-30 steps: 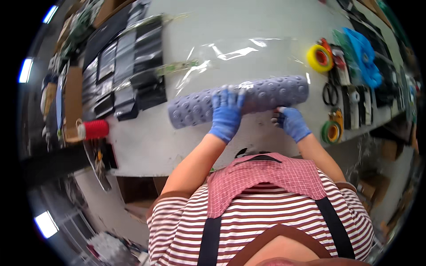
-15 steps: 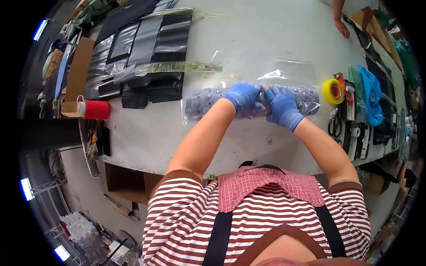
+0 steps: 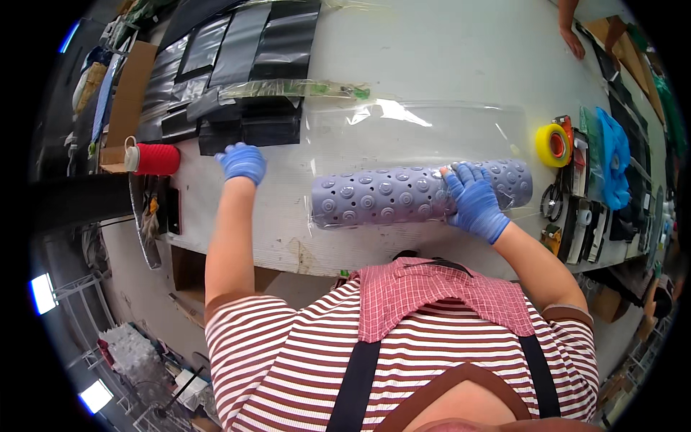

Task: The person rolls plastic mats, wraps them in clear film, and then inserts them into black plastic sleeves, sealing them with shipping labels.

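Observation:
A rolled grey-purple bath mat [image 3: 385, 194] with round suction cups lies crosswise on the table before me. Clear plastic film [image 3: 432, 129] spreads out behind the roll and overlaps it. My right hand [image 3: 473, 198], in a blue glove, grips the roll right of its middle, fingers bent over the top. Off to the left, my gloved left hand [image 3: 243, 164] is just in front of the black plastic bags [image 3: 270, 126], its fingers loosely apart. Nothing shows in it; whether its fingertips touch a bag's lower edge I cannot tell.
A red twine spool [image 3: 157, 159] stands at the table's left edge. On the right are a yellow tape roll [image 3: 553, 145], black scissors [image 3: 552, 201] and a blue plastic bag [image 3: 613, 158]. Another person's hand [image 3: 573, 43] rests at the far right. A cardboard sheet [image 3: 131, 97] stands at the left.
My left hand has left the roll and moved left to the black bags. The roll has come nearer to me, and the film behind it shows more. My right hand stays on the roll.

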A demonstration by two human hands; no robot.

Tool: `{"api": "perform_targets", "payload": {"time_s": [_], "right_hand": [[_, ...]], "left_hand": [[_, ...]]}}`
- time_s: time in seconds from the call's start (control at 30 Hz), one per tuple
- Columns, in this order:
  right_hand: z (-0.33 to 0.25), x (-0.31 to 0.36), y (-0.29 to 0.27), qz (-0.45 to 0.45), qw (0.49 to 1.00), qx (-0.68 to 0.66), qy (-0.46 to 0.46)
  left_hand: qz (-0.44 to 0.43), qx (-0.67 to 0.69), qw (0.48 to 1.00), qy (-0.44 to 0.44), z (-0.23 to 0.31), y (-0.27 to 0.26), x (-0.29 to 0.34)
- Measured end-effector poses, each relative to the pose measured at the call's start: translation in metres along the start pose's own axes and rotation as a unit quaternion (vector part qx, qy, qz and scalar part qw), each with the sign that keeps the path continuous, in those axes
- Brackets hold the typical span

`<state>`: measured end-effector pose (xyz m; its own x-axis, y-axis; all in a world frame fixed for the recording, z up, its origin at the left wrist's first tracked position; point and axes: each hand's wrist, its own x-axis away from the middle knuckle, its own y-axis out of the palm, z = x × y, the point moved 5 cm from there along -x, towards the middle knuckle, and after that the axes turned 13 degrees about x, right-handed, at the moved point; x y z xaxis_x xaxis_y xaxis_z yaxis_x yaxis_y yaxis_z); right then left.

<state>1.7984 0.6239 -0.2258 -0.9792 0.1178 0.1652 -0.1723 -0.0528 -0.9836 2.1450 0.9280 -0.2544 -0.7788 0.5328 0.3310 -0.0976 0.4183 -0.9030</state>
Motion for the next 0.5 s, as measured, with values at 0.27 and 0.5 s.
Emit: {"api": "perform_targets", "payload": {"time_s": [0.27,0.5], "right_hand": [[0.008,0.003,0.015,0.020,0.999,0.022,-0.019],[0.008,0.003,0.000,0.176,0.981,0.045,-0.065]], "left_hand": [[-0.145,0.391,0.907,-0.047,0.082,0.014,0.002],[-0.028,0.352,0.928,0.119,0.079,0.050,-0.026]]}}
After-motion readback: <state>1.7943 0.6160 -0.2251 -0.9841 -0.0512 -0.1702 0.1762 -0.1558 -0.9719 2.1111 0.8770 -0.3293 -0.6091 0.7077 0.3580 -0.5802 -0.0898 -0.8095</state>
